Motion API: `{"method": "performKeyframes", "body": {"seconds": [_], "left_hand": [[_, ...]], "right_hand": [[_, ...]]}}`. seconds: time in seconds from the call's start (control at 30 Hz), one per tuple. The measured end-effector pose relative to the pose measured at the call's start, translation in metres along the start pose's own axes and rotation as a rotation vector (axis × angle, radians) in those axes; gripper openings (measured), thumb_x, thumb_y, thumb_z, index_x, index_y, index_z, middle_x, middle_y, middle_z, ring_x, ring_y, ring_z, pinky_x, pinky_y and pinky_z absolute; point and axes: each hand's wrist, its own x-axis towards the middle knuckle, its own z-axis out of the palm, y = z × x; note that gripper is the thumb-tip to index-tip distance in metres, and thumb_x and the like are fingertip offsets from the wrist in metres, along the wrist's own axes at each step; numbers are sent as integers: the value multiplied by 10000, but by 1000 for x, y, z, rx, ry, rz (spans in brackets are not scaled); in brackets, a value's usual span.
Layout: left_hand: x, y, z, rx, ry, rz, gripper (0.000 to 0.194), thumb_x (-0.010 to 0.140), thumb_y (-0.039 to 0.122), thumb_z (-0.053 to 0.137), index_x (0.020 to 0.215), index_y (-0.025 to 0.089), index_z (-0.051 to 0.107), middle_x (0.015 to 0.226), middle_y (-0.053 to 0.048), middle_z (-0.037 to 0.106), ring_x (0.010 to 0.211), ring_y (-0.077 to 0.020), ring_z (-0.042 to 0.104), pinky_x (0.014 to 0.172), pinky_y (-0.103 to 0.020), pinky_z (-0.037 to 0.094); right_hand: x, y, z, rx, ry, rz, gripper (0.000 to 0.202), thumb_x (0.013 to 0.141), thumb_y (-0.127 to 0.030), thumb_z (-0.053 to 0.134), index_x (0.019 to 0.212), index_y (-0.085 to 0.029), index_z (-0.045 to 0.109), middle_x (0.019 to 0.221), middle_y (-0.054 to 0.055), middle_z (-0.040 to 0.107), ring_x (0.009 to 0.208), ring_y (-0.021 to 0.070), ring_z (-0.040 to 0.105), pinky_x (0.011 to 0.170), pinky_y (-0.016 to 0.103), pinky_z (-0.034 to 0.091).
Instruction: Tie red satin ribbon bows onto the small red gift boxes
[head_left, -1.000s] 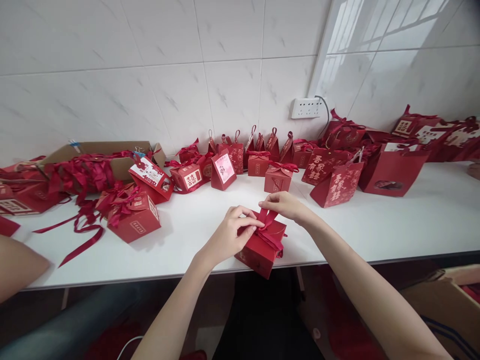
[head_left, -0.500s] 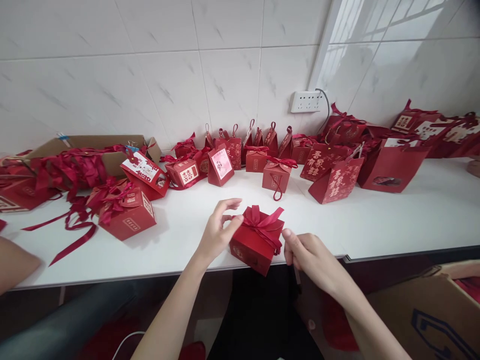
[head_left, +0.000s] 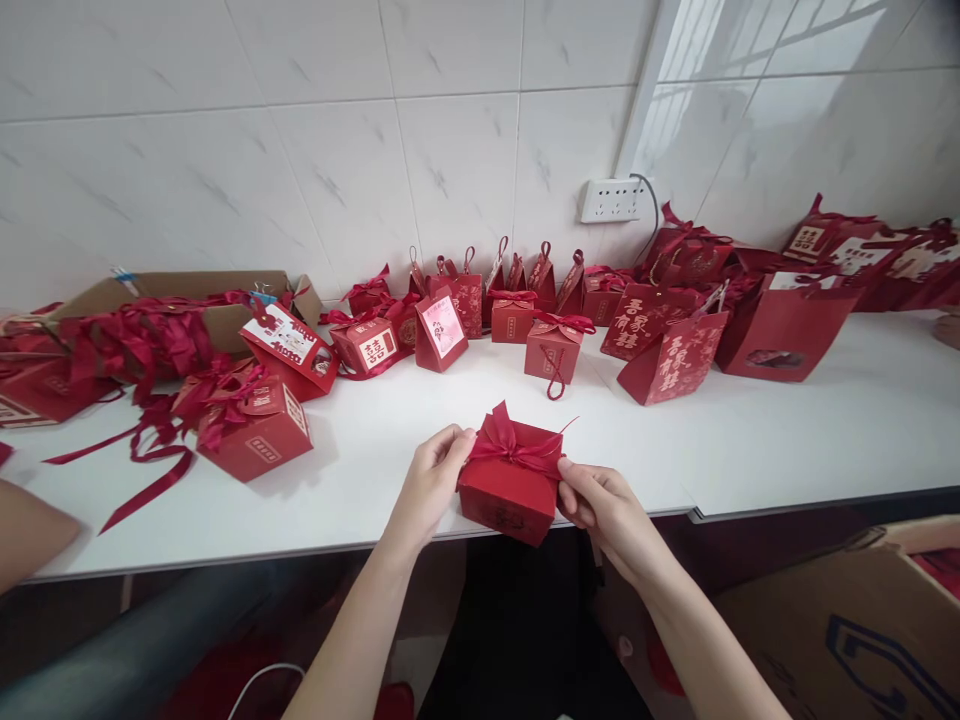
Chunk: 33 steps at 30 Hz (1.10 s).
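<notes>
A pale tiled wall [head_left: 450, 150] fills the top of our view, and below it a long white table [head_left: 367, 430] runs from side to side. At lower right, beneath the table's level, we see a brown carton [head_left: 817, 600] with a blue mark. Toward the back left, a shallow cardboard tray [head_left: 247, 325] overflows with loose dark-red ribbons [head_left: 139, 345]. Small red gift boxes and bags [head_left: 516, 318] line the back of the table, some with gold lettering or ribbon loops on top.

Before us, at the table's front edge, is one red box [head_left: 506, 490]. We cannot tell whether its base rests wholly on the table. The left hand [head_left: 433, 482] grips its left side, thumb up by the top edge. The right hand [head_left: 609, 508] has its thumb on the right edge and its fingers curled beneath; whether either also pinches ribbon, we cannot tell.

We judge that the tying is done and the step in hand is straightening the box and its bow. The next move seems to call for a light, even hold that neither dents the card nor loosens the knot.

The box is plain, bright red on top, with a darker printed emblem on its shaded front. A satiny red bow [head_left: 514, 450] crosses the lid, one loop standing upright, and a thin ribbon tail [head_left: 570, 425] pokes up at the right.
</notes>
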Motion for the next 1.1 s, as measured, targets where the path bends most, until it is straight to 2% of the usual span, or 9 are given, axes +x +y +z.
{"method": "performKeyframes", "body": {"seconds": [0.13, 0.23, 0.47, 0.7, 0.87, 0.93, 1.0, 1.03, 1.1], "left_hand": [[-19, 0, 6, 9, 78, -30, 415, 843, 502, 476, 613, 191, 325, 635, 37, 268, 583, -95, 266, 536, -224, 262], [-23, -7, 9, -78, 122, -32, 419, 839, 494, 491, 608, 190, 319, 631, 42, 255, 568, -89, 242, 518, -222, 248], [-20, -14, 10, -363, 44, -106, 399, 806, 455, 558, 598, 182, 355, 625, 47, 266, 579, -80, 262, 530, -220, 263], [-19, -16, 10, -268, 79, -96, 405, 784, 476, 564, 592, 184, 359, 644, 42, 309, 582, -82, 287, 537, -231, 275], [-20, -20, 4, -139, 75, -99, 391, 830, 523, 471, 643, 191, 387, 641, 42, 359, 580, -86, 353, 559, -226, 331], [-20, -18, 0, -73, 64, -85, 347, 811, 550, 489, 807, 204, 459, 764, 21, 485, 650, -101, 461, 618, -232, 396], [-20, -14, -4, 8, -1, -69, 428, 744, 526, 601, 1011, 228, 450, 1011, -25, 546, 823, -137, 556, 723, -257, 449], [-18, -11, -6, 52, -45, -61, 498, 713, 493, 652, 1079, 235, 434, 1114, -49, 536, 928, -161, 568, 791, -276, 457], [-12, -7, -11, 121, -136, -43, 551, 716, 437, 672, 1163, 239, 420, 1214, -79, 523, 1100, -200, 533, 923, -326, 428]], "right_hand": [[-1, 3, -2, 124, -1, 55, 509, 761, -566, 572, 461, -186, 414, 415, -77, 207, 427, 68, 166, 430, 241, 152], [-1, 6, -5, 135, -21, 52, 493, 788, -525, 568, 473, -182, 405, 417, -80, 193, 431, 66, 153, 427, 239, 148], [2, 7, -10, 171, -83, 79, 475, 803, -463, 572, 464, -183, 393, 400, -85, 175, 428, 66, 136, 437, 246, 147], [0, 9, -6, 177, -29, 45, 494, 770, -437, 576, 418, -195, 326, 375, -81, 183, 405, 61, 140, 449, 262, 156], [-2, 5, -18, -70, -19, -40, 493, 806, -501, 512, 438, -184, 428, 419, -49, 268, 449, 91, 252, 488, 272, 205], [1, 2, -27, -143, 85, -136, 491, 837, -524, 452, 483, -184, 466, 467, -32, 323, 491, 110, 314, 515, 272, 254], [7, 1, -34, -164, 217, -241, 416, 854, -505, 442, 596, -191, 532, 573, -6, 447, 593, 137, 430, 585, 269, 337], [10, 2, -35, -157, 240, -270, 351, 856, -489, 455, 699, -199, 575, 689, 15, 533, 696, 154, 498, 645, 271, 379], [12, 6, -34, -120, 168, -256, 301, 862, -480, 464, 960, -229, 598, 1027, 53, 606, 956, 194, 550, 793, 301, 426]]}}
